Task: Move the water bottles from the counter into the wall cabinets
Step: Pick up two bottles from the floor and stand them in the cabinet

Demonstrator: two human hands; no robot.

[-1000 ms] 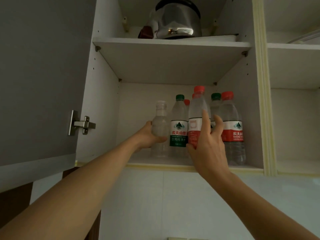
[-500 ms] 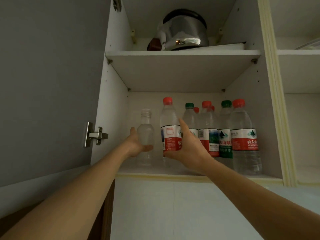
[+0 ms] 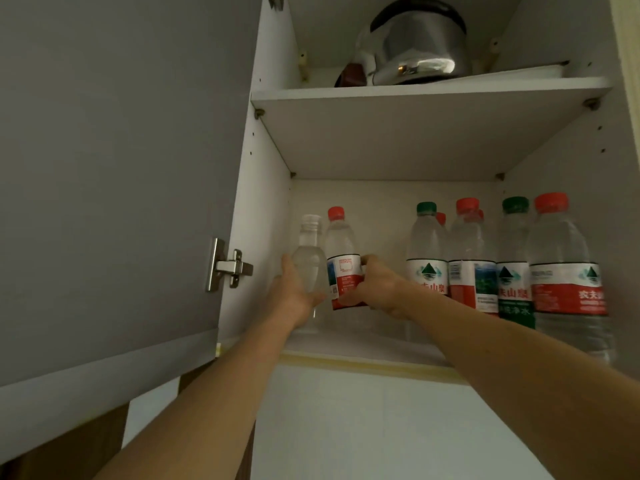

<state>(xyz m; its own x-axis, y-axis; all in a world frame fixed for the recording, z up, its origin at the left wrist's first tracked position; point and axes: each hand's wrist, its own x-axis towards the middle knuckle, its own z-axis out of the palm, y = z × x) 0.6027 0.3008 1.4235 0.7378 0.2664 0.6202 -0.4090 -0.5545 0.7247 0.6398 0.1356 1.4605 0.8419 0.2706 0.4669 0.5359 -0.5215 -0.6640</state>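
White cabinet walls (image 3: 263, 209) fill my head view, the grey door (image 3: 104, 168) swung open at left and a steel kettle (image 3: 415, 46) on the upper shelf. Since half a second ago, I see the red-capped bottle (image 3: 343, 261) has slid left, away from the bottle row (image 3: 502, 268), and now stands touching the clear capless bottle (image 3: 310, 261) near the left wall on the lower shelf (image 3: 363, 344). My left hand (image 3: 294, 296) reaches up, fingers wrapped around the clear bottle's base. My right hand (image 3: 379, 289) is clamped on the red-capped bottle's label, thumb underneath, arm stretched across.
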